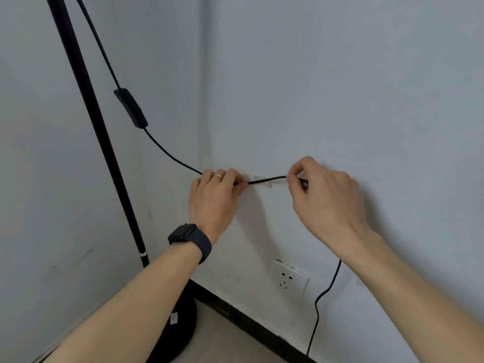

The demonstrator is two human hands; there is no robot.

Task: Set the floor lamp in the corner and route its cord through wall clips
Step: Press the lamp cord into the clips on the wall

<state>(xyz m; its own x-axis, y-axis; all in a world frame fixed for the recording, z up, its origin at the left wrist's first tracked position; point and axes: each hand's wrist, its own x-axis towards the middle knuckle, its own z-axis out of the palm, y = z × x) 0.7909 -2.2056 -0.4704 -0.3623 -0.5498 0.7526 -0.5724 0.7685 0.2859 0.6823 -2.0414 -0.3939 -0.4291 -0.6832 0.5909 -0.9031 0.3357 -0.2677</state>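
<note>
Lamp: floor lamp (86, 127) stands with its base (180, 334) on the floor in the corner, pole leaning up and left in this wide view.
Cord: cord (167, 153) drops from the inline switch (131, 107), sags toward the right-hand wall, runs between both hands, then hangs down past the wall outlet (289, 277) toward the floor.
Clip: pale wall clip (263, 181) sits on the wall between the hands; the cord crosses it, but whether it is seated inside cannot be told.
Left hand: left hand (214, 197) pinches the cord just left of the clip.
Right hand: right hand (324, 197) pinches the cord just right of the clip, thumb and forefinger closed on it.
Step, as I judge it: pressing the taut span into the clip.
Risk: pulling too hard sideways could peel the clip off the wall.
Risk: tension on the sagging stretch could tug the switch and tilt the lamp.
Risk: a half-seated cord could spring out once both pinches let go.
</note>
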